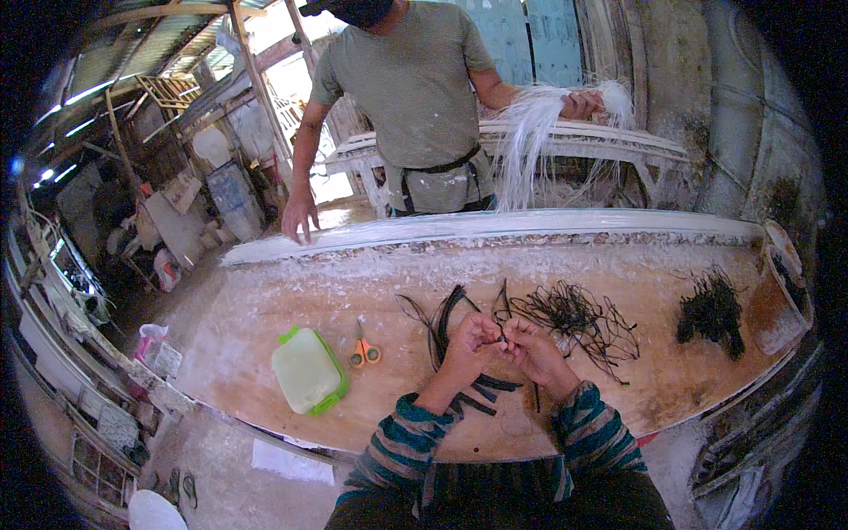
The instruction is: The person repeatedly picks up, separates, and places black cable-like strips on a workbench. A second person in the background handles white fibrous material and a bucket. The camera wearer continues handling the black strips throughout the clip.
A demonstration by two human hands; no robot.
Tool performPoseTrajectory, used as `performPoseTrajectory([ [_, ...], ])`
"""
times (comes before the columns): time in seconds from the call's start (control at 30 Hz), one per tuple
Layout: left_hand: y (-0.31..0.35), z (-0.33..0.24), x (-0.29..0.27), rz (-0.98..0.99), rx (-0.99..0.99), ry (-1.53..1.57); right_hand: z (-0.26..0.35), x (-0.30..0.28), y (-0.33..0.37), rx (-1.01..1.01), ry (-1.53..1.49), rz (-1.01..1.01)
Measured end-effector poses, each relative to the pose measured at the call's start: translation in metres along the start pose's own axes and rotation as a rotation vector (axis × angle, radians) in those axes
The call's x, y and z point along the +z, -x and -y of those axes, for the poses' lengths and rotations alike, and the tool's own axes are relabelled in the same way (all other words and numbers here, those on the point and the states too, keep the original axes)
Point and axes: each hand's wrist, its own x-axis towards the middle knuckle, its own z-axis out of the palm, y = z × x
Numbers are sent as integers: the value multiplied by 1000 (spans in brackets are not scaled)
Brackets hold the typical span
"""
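Note:
My left hand and my right hand meet over the near middle of the wooden table, fingertips pinched together. Between them is a thin black strip, its upper end sticking up above my fingers. Flat black strips lie under and beside my left hand, with cut ends by the wrist. To the right of my right hand spreads a loose tangle of black cords. Scissors with orange handles rest to the left, beside a lidded box with green clips.
A dark bundle of black cords and a worn plastic container stand at the table's right end. Across the table, a co-worker holds long white fibres. More white fibres lie along the far edge.

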Motion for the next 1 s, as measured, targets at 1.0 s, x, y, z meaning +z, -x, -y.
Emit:
performPoseTrajectory([
  [1.0,3,-13,10,-242,166,-500,-28,-1,-6,-541,628,-274],
])
